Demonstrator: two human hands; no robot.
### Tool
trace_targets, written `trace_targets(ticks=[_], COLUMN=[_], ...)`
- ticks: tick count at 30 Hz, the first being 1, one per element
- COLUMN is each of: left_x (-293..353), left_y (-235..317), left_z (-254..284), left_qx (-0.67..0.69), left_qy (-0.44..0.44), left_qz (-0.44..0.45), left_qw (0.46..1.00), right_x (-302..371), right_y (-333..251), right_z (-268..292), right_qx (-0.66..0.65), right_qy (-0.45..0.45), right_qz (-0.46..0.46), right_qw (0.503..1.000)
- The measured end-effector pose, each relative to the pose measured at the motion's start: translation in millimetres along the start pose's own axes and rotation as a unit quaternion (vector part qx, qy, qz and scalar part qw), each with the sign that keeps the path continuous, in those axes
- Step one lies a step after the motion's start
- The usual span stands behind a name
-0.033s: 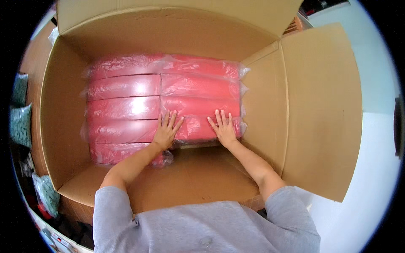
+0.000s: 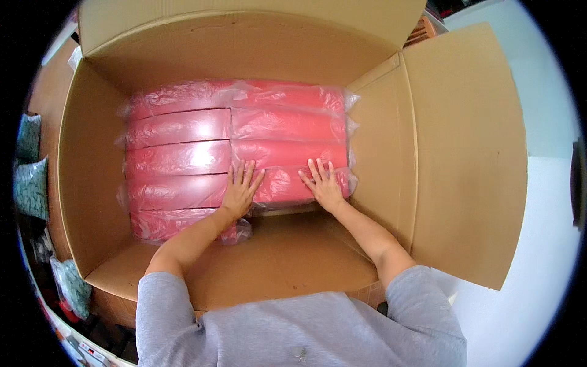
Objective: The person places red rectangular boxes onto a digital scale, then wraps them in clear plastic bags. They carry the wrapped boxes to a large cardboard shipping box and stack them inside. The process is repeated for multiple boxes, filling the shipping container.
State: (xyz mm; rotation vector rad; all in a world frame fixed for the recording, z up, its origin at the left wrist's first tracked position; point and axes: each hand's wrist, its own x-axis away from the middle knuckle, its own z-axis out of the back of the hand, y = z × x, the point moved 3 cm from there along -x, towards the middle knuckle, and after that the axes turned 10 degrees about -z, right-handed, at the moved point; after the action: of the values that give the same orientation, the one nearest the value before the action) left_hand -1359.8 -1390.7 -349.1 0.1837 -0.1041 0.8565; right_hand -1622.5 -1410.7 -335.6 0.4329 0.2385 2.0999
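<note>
A large open cardboard box [image 2: 293, 269] holds red packs in clear plastic, laid in two columns. My left hand [image 2: 240, 188] lies with fingers spread where the columns meet, over the left end of the nearest right-column pack [image 2: 284, 185]. Toward the other end of that same pack, my right hand [image 2: 324, 185] rests palm down, fingers apart. Both hands press on top without gripping anything. Beneath my left forearm, the nearest left-column pack [image 2: 174, 224] is partly hidden. Its loose plastic end shows just right of the arm.
The box's right flap [image 2: 468, 159] is folded outward, and its far flap [image 2: 244, 13] stands up. Left of the box are several clear bags with green contents [image 2: 32, 188]. A wooden slatted object [image 2: 422, 32] shows beyond the far right corner. Brown box floor shows below the right column.
The view has tilted very slightly. Both hands stay spread on the same pack, and the packs have not visibly moved.
</note>
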Motion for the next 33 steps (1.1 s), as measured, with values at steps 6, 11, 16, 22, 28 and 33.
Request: trace_targets(ticks=[6,11,16,22,28,33], left_x=[1,7,-6,-99,-133,-93], left_y=[1,-9,-28,-31,-65,-92], left_z=[19,41,39,29,23,13], left_qx=[-0.051,0.024,0.045,0.025,-0.004,-0.005], left_qy=[-0.089,-0.107,0.076,0.16,0.102,0.123], left_qz=[-0.018,-0.02,0.041,0.075,0.149,0.196], left_qw=[0.995,0.994,0.995,0.984,0.984,0.973], right_x=[-11,-13,-86,-141,-155,-167], right_y=[-11,-80,-21,46,33,13], right_z=[61,87,21,-21,-17,-4], right_qx=[-0.029,-0.348,-0.254,-0.241,-0.249,-0.272], right_qy=[-0.103,0.123,0.174,0.139,0.128,0.114], right_qz=[0.127,0.164,-0.184,-0.356,-0.313,-0.325], right_qw=[0.986,0.915,0.934,0.892,0.907,0.899])
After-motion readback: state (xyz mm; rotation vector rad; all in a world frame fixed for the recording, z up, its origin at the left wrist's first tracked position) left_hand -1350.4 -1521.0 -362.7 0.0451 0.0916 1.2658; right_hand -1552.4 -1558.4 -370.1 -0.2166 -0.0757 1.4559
